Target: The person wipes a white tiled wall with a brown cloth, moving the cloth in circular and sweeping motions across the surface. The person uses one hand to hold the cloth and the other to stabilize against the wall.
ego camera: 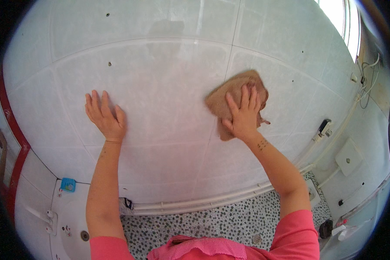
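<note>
My right hand lies spread on a folded brown cloth, pressing it flat to the pale tiled wall. One twisted corner of the cloth sticks out to the right of the hand. Farther left, my left hand rests against the same wall with its thumb apart and nothing in it. Grout lines cross the wall around both hands. A small fixing sits in the wall above my left hand.
White pipes run along the wall's foot above a pebble-patterned floor. At lower left are a white washbasin and a blue box. Cables hang at right near a window. A red frame edges the left.
</note>
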`<state>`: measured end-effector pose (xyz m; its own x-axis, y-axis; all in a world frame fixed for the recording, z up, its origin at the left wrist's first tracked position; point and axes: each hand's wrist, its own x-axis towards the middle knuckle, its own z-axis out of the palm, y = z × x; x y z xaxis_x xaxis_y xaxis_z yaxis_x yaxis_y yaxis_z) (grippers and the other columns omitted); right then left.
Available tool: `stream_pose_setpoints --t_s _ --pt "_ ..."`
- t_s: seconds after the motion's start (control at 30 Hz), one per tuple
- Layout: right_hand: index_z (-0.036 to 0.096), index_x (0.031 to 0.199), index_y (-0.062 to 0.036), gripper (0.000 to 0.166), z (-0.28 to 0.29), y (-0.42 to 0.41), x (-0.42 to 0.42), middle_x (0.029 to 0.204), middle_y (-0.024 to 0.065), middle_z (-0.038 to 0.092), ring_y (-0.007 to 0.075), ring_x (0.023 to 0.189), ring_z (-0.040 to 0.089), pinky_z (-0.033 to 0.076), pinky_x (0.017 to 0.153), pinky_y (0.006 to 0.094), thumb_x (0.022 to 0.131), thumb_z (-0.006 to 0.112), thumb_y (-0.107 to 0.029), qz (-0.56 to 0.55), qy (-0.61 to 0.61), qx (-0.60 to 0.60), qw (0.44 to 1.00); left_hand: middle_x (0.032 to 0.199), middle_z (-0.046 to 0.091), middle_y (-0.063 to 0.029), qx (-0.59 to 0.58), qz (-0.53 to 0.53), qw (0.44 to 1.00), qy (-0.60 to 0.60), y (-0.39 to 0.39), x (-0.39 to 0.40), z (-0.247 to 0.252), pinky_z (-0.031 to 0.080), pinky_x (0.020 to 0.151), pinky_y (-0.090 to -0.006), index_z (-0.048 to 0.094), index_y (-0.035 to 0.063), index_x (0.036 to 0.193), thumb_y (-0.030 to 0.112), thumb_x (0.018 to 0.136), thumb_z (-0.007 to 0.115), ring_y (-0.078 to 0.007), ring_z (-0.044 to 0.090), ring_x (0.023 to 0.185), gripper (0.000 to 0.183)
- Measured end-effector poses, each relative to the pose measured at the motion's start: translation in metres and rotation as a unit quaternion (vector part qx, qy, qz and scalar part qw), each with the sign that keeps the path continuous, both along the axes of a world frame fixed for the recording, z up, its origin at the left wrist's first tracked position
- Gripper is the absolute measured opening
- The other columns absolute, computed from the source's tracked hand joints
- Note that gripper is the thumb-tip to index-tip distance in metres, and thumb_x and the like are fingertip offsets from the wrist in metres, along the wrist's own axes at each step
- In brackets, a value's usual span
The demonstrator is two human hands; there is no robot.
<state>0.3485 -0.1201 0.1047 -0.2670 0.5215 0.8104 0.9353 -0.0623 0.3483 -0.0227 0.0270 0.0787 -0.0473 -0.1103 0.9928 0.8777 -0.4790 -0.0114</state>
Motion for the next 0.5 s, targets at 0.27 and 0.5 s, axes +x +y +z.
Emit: stream_pose_setpoints --t_s 0.27,0.5 --pt "0.051 0.132 -0.0322 0.07 -0.101 -0.007 0.015 0.141 0.0141 0.034 0.0453 0.13 0.027 0.028 0.103 0.0648 0.066 0.076 -0.041 0.075 -0.083 -0.133 0.985 0.146 0.034 -0.0191 0.009 -0.002 1.0 0.008 0.005 -0.006 -0.001 0.016 0.112 -0.0521 0.046 0.0026 0.133 0.017 0.086 0.051 -0.0377 0.024 0.139 0.05" --pt "0.051 0.132 -0.0377 0.07 -0.098 -0.011 0.027 0.139 0.0031 0.039 0.038 0.131 0.03 0.031 0.102 0.0597 0.066 0.076 -0.041 0.115 -0.162 -0.201 0.959 0.145 0.035 -0.0166 -0.004 -0.005 1.0 -0.009 0.0 -0.002 0.0 0.02 0.109 -0.0537 0.05 0.0063 0.131 0.015 0.082 0.054 -0.0374 0.025 0.139 0.051"
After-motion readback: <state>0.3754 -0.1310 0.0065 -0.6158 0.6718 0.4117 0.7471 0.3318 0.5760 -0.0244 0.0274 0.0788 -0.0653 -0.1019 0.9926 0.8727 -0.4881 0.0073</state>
